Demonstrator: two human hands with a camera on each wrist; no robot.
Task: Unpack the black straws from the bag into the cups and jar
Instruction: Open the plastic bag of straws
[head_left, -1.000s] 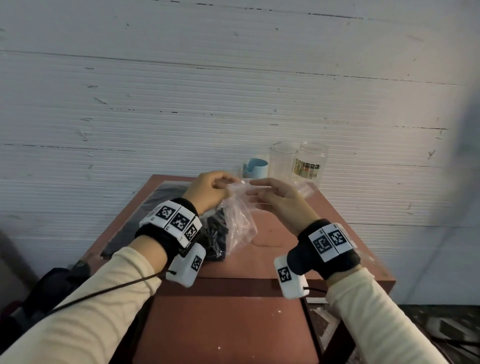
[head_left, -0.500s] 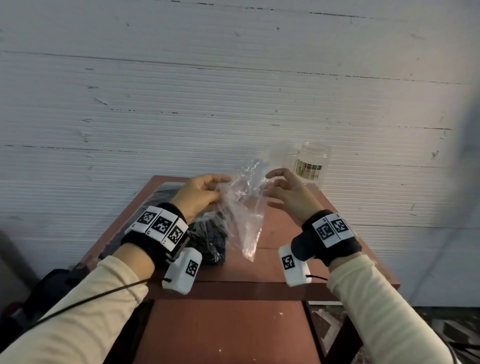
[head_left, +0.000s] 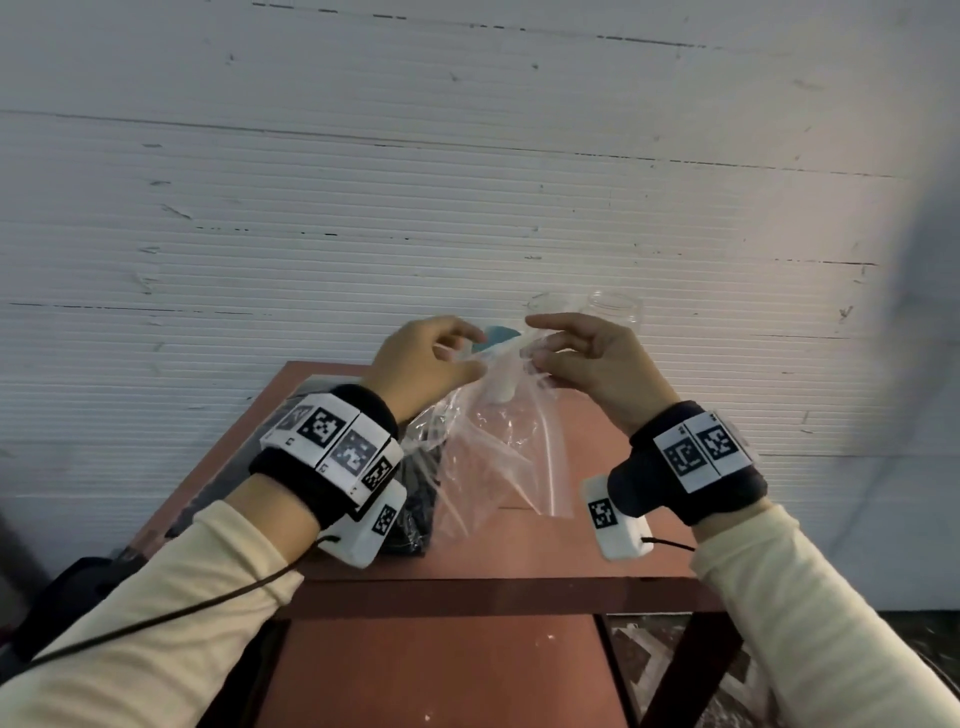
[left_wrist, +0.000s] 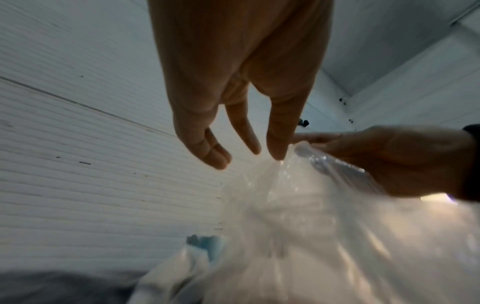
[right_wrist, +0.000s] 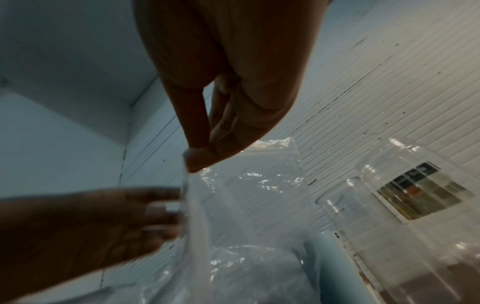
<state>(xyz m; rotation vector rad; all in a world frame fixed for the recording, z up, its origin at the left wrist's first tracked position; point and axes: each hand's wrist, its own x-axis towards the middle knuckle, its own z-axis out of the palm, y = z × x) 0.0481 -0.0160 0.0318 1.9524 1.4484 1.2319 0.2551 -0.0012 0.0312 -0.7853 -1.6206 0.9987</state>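
A clear plastic bag (head_left: 498, 452) hangs above the brown table (head_left: 519, 551), held up by its top edge. My left hand (head_left: 467, 353) pinches that edge from the left, and its fingertips (left_wrist: 278, 154) meet the plastic. In the right wrist view my right hand (right_wrist: 197, 160) pinches the edge between thumb and finger. A dark pile of black straws (head_left: 415, 499) lies on the table under my left wrist. Behind my hands stand a blue cup (head_left: 496, 332), a clear cup (head_left: 550, 304) and a glass jar (head_left: 615, 309), all partly hidden.
A white ribbed wall (head_left: 467, 182) rises right behind the table. A dark sheet (head_left: 311, 395) covers the table's left side. A black bag (head_left: 67, 597) sits on the floor at the lower left. A lower brown shelf (head_left: 441, 675) juts out toward me.
My hands have drawn closer together at the bag's top edge. The bag, raised off the table a second ago, now hangs between them in front of the cups.
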